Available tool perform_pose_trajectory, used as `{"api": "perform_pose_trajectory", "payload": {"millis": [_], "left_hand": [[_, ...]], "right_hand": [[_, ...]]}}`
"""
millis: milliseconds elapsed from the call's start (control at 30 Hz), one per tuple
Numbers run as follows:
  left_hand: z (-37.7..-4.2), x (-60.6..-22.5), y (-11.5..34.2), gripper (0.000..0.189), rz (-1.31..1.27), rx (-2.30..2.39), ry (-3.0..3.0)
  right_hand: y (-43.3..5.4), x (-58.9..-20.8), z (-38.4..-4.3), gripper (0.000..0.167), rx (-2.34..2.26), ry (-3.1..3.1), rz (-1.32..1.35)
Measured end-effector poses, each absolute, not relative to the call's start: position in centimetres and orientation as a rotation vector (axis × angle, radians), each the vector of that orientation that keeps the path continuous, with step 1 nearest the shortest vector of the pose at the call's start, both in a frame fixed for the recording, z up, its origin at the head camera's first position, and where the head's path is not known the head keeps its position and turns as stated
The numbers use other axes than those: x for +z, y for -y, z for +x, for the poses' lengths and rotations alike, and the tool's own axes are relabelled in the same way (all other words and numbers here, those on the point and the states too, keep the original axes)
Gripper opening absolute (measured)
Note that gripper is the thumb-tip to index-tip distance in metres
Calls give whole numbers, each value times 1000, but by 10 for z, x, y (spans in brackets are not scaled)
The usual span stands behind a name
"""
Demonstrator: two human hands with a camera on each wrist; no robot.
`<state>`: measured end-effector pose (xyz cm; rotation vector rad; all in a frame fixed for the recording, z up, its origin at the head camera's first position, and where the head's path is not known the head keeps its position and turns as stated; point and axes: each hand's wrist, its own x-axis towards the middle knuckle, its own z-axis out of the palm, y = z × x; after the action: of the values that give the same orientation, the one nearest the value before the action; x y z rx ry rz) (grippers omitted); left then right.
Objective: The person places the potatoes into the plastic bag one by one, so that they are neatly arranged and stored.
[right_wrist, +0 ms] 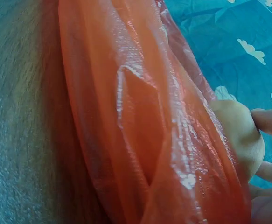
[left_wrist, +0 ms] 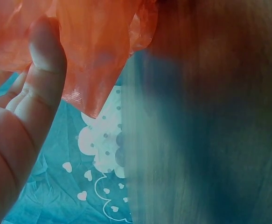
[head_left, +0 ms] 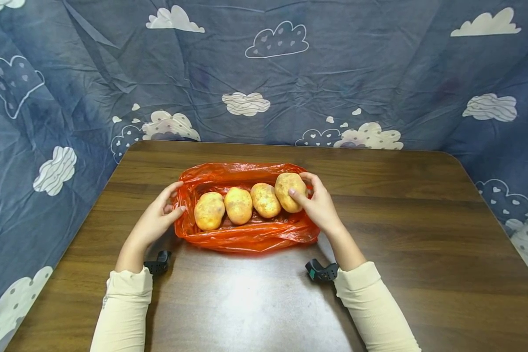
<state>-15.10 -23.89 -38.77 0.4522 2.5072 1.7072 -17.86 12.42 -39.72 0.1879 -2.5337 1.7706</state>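
Note:
A red plastic bag (head_left: 246, 239) lies wide open on the table, with several potatoes in a row along it. At the bag's right end my right hand (head_left: 319, 203) grips the rightmost potato (head_left: 289, 191), thumb on the near side and fingers behind it. That potato (right_wrist: 242, 135) shows above the bag's rim in the right wrist view. My left hand (head_left: 156, 217) holds the bag's left edge between thumb and bent fingers; in the left wrist view the thumb (left_wrist: 47, 56) lies against the red plastic (left_wrist: 91, 60). Another potato (head_left: 209, 211) sits nearest that hand.
The brown wooden table (head_left: 422, 234) reaches well past the bag on the right and toward me. Behind it hangs a blue cloth (head_left: 356, 63) with white clouds. Black wrist mounts (head_left: 321, 270) sit low beside the forearms.

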Motion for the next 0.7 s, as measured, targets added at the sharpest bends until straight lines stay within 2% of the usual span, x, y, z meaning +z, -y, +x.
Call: {"api": "perform_pose_trajectory", "payload": {"millis": [267,700], "left_hand": [[-141,-371,230,55,443,1692,-2521],[-143,-372,231,56,445,1689,-2525]], "right_hand": [[-124,-401,-181,53,1607,2548,199],[-126,-403,-182,52,1489,2593,180]]}}
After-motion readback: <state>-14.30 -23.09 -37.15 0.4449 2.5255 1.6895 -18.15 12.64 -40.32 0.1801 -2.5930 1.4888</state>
